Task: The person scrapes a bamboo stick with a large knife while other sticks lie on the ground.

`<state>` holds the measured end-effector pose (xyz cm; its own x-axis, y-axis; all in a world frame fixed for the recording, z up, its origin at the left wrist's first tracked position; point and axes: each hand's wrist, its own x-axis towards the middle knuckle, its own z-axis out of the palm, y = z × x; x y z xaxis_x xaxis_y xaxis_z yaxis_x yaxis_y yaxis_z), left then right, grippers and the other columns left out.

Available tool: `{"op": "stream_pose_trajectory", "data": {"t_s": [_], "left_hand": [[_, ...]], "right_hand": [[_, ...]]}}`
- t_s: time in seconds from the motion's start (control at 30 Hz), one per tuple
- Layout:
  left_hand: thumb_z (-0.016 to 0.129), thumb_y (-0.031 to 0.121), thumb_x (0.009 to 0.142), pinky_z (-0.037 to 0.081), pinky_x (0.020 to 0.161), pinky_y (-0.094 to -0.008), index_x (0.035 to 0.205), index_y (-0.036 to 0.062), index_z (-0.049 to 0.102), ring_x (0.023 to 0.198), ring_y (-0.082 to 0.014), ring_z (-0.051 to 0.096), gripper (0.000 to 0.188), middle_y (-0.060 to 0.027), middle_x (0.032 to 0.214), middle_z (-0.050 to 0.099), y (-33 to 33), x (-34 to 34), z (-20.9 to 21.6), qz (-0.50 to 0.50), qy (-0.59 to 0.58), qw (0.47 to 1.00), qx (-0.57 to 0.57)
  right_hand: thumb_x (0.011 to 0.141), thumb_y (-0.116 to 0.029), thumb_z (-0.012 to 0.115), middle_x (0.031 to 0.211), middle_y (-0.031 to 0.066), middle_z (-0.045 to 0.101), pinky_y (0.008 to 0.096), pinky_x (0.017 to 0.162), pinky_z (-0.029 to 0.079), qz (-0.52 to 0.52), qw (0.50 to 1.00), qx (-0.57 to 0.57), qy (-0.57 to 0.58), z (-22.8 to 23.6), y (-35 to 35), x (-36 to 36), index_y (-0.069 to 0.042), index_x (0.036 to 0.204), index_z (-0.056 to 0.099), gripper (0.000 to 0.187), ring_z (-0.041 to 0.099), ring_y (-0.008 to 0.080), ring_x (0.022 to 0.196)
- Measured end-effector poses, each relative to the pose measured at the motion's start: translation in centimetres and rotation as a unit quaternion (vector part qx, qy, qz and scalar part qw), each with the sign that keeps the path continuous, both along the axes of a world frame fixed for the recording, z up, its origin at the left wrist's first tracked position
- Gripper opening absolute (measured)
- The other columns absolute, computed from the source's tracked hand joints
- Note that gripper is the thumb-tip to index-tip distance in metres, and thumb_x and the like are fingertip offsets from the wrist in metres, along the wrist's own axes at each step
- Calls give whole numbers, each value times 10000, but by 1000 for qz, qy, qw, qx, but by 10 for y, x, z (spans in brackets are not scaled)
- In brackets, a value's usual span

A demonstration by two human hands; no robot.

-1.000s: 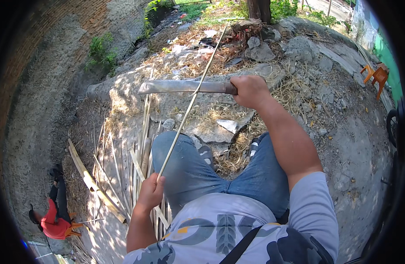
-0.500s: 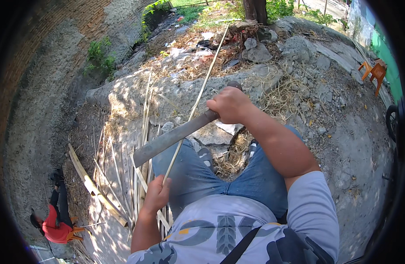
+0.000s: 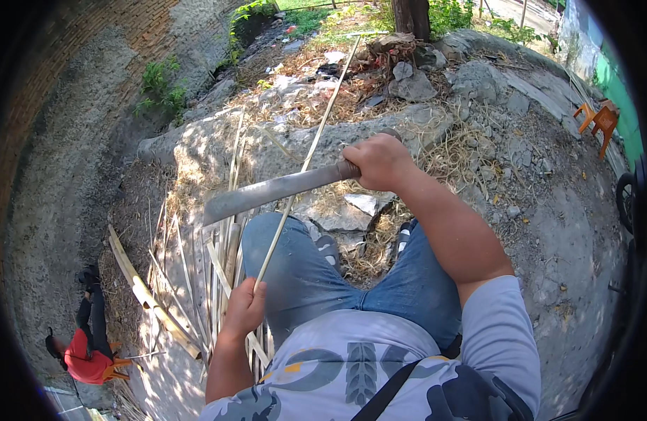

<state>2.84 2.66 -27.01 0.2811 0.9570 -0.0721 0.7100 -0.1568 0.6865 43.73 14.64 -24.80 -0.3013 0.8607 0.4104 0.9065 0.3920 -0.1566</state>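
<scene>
A long, thin bamboo strip slants up and away from my left hand, whose fingers are closed round its near end above my left thigh. My right hand grips the handle of a machete. The broad grey blade points left and crosses the strip partway along its length, over my left knee. Whether blade and strip touch, I cannot tell. Beside my left leg lies a bundle of split bamboo strips, partly hidden by my arm.
Thicker split bamboo pieces lie farther left. A person in a red top sits on an orange stool at the lower left. Broken concrete and shavings lie between my feet. Orange chairs stand by a green wall at right.
The machete has moved away from me along the strip, its blade now closer to level. My right hand has shifted slightly right. The strip has tilted a little left.
</scene>
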Motion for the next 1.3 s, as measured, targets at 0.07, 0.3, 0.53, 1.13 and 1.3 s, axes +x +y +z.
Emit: {"op": "stream_pose_trajectory", "data": {"t_s": [0.07, 0.3, 0.53, 1.13, 1.3], "left_hand": [[575, 314, 1051, 393, 559, -381, 829, -6, 534, 588, -190, 436, 392, -107, 631, 491, 1, -2, -1, -1, 20, 1000, -15], [582, 309, 1049, 396, 553, -361, 821, -5, 536, 594, -148, 432, 392, -88, 617, 479, -16, -34, 15, -13, 23, 999, -29], [540, 357, 1069, 390, 563, -351, 815, 8, 540, 630, -131, 416, 431, -56, 636, 472, -20, -36, 3, 4, 55, 996, -68], [617, 449, 1011, 423, 574, -378, 792, 2, 574, 599, -174, 457, 499, -99, 610, 536, -26, -83, -6, 20, 32, 995, -96], [609, 446, 1021, 418, 572, -364, 794, 6, 568, 612, -150, 442, 496, -77, 610, 513, -21, -63, 8, 15, 69, 994, -79]], "right_hand": [[764, -180, 690, 809, 62, 703, 423, 794, 528, 56, 997, 6, -55, -2, -3, -15, -149, 886, 640, 136, 714, 283, 819], [772, -197, 688, 855, 91, 720, 486, 786, 546, -77, 997, -27, 1, -1, 11, 42, -148, 933, 661, 171, 713, 327, 860], [807, -232, 705, 885, 148, 719, 523, 760, 548, -204, 974, -59, 85, -6, 11, 49, -128, 943, 671, 175, 698, 390, 859], [789, -216, 705, 872, 136, 709, 514, 781, 540, -238, 964, -31, 115, -15, 18, 85, -156, 940, 680, 165, 694, 376, 886], [834, -252, 683, 927, 142, 725, 521, 802, 548, -304, 940, -57, 144, -13, 15, 87, -164, 974, 687, 165, 702, 376, 926]]}}
